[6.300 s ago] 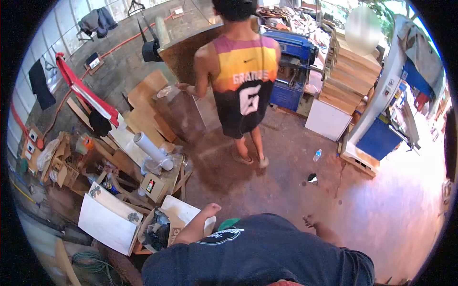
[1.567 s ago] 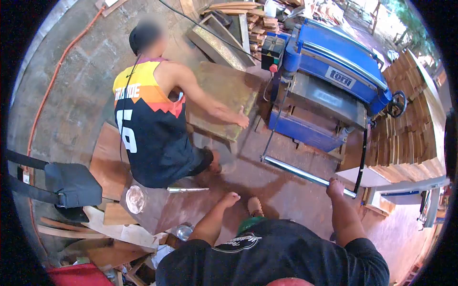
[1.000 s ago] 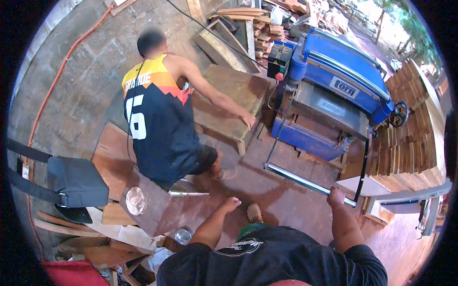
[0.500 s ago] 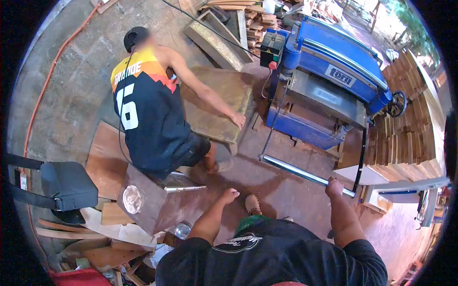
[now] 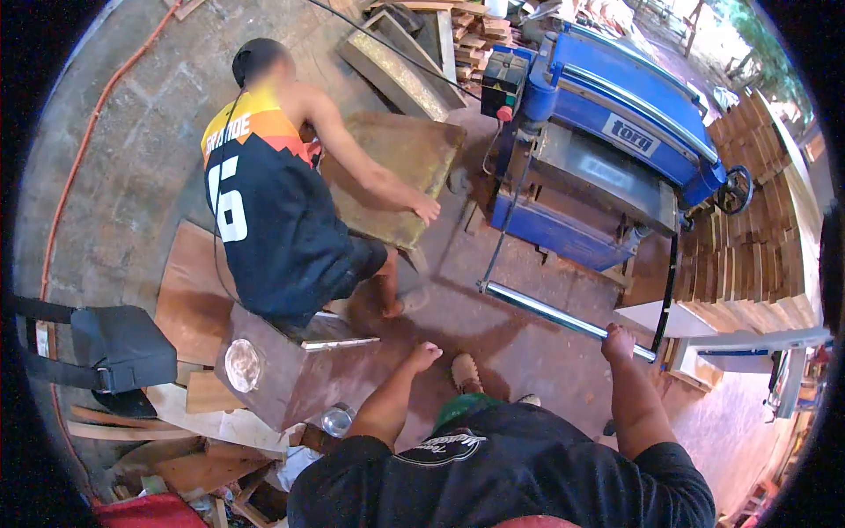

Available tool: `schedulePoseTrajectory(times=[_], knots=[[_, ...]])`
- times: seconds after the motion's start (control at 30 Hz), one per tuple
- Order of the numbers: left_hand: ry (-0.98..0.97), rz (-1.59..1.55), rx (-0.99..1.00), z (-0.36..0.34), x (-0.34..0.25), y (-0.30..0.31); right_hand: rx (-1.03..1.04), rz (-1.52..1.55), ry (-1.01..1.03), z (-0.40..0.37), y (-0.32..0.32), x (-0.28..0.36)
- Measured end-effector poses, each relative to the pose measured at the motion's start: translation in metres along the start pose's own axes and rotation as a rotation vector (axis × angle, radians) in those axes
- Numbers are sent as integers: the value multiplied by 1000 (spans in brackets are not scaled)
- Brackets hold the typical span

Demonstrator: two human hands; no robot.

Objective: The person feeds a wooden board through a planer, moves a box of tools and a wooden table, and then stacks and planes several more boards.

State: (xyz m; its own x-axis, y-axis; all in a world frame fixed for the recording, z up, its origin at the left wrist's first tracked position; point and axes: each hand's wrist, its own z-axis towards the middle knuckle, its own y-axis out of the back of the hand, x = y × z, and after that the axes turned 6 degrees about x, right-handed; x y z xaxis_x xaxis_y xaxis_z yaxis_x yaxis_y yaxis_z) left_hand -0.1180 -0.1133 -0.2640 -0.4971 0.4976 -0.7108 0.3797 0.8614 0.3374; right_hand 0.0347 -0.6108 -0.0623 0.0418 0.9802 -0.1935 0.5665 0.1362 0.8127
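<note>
My right hand (image 5: 618, 342) is closed round the right end of a shiny metal roller (image 5: 546, 311), which sticks out from a blue planer machine (image 5: 616, 154). Away from the machine, my left hand (image 5: 426, 355) hangs over the floor with its fingers curled; whatever it may hold is too small to make out. Across from me, a co-worker (image 5: 273, 202) in a dark jersey sits on a brown box (image 5: 299, 378), with one hand near the edge of a worn wooden board (image 5: 387, 176).
Stacked planks (image 5: 757, 211) rise right of the machine. A black bag (image 5: 123, 348) is at the left, above wood scraps (image 5: 194, 466). An orange hose (image 5: 84, 176) crosses the concrete. A glass jar (image 5: 337, 421) stands by the brown box.
The co-worker's outstretched hand and the wooden board have shifted slightly left, and the board is turned a little. My hands have barely moved.
</note>
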Motion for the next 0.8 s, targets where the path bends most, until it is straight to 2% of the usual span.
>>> schedulePoseTrajectory(times=[0.13,0.27,0.37,0.47,0.63,0.7,0.8], knots=[[5,14,27,-3,-5,2,-34,10,-11,3,-5,0],[-12,6,35,-4,-5,-1,16,38,-18,-2,4,2],[-7,21,19,0,-2,-1,-131,17,26,4,-5,-4],[-32,73,39,-6,-15,7,-39,38,25,3,3,-4],[-34,0,72,-9,-29,13,-92,-20,51,5,0,-8],[1,54,79,2,-15,7,-99,29,23,1,1,-5],[46,136,104,-11,-40,10,-95,36,17,3,-5,-6]])
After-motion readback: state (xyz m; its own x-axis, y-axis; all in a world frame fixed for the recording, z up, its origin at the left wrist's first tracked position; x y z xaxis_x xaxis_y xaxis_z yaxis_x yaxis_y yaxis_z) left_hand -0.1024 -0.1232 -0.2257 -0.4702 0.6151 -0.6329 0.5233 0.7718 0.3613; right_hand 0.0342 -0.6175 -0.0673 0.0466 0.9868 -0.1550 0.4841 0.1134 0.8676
